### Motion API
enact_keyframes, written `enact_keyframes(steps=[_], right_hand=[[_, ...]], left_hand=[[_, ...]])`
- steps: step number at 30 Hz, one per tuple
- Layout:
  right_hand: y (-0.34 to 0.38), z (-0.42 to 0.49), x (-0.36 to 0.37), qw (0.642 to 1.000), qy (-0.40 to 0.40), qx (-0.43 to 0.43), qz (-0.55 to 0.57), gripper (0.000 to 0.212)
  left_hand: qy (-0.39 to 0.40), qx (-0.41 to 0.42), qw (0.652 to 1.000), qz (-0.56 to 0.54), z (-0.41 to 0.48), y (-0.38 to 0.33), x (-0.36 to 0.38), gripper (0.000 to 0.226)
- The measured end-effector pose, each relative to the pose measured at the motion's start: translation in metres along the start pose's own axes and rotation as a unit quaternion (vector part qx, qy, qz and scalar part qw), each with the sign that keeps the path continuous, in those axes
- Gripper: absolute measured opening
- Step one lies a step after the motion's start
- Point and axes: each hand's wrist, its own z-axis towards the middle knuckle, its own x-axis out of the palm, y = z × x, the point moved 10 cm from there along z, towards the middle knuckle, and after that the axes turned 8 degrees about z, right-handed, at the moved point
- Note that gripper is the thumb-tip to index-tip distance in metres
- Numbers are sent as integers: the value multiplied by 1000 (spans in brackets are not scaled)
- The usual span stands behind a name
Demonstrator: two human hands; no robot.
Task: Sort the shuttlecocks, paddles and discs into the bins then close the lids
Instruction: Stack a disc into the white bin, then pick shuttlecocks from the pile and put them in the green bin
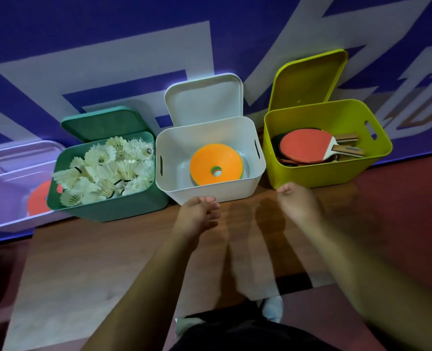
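Three open bins stand in a row against the wall. The green bin at the left is heaped with white shuttlecocks. A stack of discs, orange on top, lies in the white bin in the middle. The yellow-green bin at the right holds several paddles, a red-faced one uppermost. Each lid leans upright behind its bin: green lid, white lid, yellow-green lid. My left hand hovers before the white bin, fingers loosely curled and empty. My right hand hangs near the yellow-green bin's front, also empty.
A translucent purple bin with an orange disc inside sits at the far left, its lid behind it. The bins rest on a wooden floor strip with red flooring to the right. My feet in white socks show below.
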Motion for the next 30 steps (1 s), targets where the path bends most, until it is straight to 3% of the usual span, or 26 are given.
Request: enact_keyframes(steps=[2, 5, 9, 12, 19, 24, 30], right_hand=[[-16, 2, -10, 997, -43, -3, -60, 21], [-39, 11, -15, 993, -73, -12, -87, 45], [-64, 33, -7, 984, -27, -21, -173, 62], [-63, 40, 5, 977, 11, -43, -209, 53], [-34, 21, 37, 970, 62, -76, -224, 10], [47, -41, 122, 953, 255, -131, -95, 11], [175, -96, 187, 930, 315, -187, 5, 6]], left_hand=[[22, -3, 1000, 20, -1, 10, 18, 29], [27, -23, 999, 38, 0, 27, 39, 24], [24, -29, 998, 41, -1, 48, 54, 20], [22, -42, 998, 48, -2, 61, 54, 21], [-24, -55, 998, 15, -15, 71, 2, 23], [-97, -55, 993, -32, -24, 69, -59, 23], [-147, 36, 986, -68, -47, 21, -135, 17]])
